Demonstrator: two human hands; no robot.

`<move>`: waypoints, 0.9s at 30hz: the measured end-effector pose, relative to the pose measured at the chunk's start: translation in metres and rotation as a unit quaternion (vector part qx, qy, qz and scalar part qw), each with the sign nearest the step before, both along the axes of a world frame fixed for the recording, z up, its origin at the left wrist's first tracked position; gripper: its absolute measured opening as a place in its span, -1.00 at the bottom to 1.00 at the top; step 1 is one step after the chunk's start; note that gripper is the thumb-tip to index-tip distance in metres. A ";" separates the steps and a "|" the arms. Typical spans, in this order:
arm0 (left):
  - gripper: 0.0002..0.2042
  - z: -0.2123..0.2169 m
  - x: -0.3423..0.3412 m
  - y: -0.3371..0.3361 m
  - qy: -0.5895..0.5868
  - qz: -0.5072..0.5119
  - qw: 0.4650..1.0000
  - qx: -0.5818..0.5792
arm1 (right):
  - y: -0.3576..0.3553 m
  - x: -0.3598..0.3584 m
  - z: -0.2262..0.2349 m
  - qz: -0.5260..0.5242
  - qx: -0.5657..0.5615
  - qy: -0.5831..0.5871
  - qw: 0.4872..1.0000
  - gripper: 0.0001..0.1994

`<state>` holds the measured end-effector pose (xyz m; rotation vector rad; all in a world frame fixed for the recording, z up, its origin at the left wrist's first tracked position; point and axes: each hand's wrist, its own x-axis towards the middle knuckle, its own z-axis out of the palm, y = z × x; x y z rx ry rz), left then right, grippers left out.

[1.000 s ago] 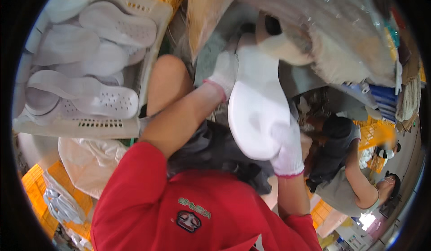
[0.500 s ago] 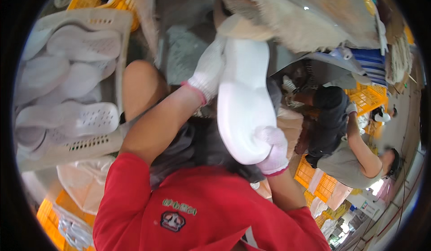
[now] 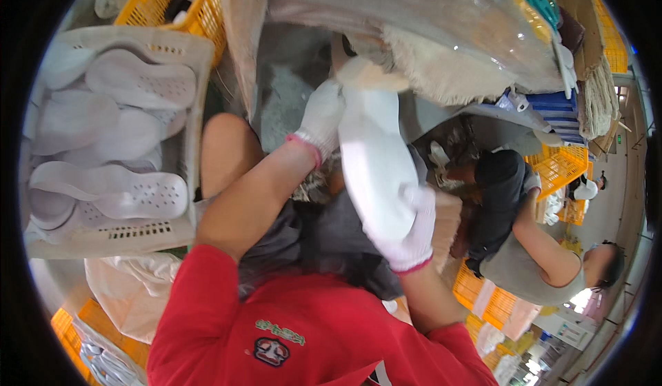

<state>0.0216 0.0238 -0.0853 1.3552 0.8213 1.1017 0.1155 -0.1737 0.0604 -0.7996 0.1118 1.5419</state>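
Both gloved hands' fingers grip a white insole (image 3: 376,165) beside a white crate (image 3: 196,55).

1. The left hand (image 3: 323,118) and the right hand (image 3: 414,231) wear white knit cloth gloves. The cloth looks soft and a bit fuzzy, with pink edges at the wrists.
2. The white shoe sole (image 3: 376,162) held between them looks like smooth, matt foam or rubber.
3. The white crate (image 3: 196,62) is hard plastic with small slots in its wall.
4. The soles in the crate (image 3: 110,193) look smooth and matt, and some have little holes.
5. The yellow crate (image 3: 196,13) is plastic mesh.
6. The clear sheet (image 3: 441,13) at the top is shiny plastic.
7. The red shirt (image 3: 289,331) is soft, matt cloth.
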 end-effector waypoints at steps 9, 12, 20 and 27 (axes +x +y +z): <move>-0.74 -0.037 -0.004 0.039 0.073 -0.015 0.995 0.072 | 0.029 -0.008 0.002 -0.009 -0.035 0.060 0.998 -0.52; -0.72 -0.021 -0.007 0.027 -0.044 -0.044 0.998 -0.009 | 0.024 -0.010 0.004 -0.016 -0.047 0.131 0.990 -0.44; -0.64 0.009 -0.014 0.027 0.340 -0.039 0.926 0.161 | 0.022 -0.010 0.000 -0.004 -0.044 0.074 0.996 -0.62; -0.72 0.020 -0.022 0.015 0.086 -0.052 0.993 0.055 | 0.019 -0.002 -0.005 0.008 -0.094 0.043 0.995 -0.30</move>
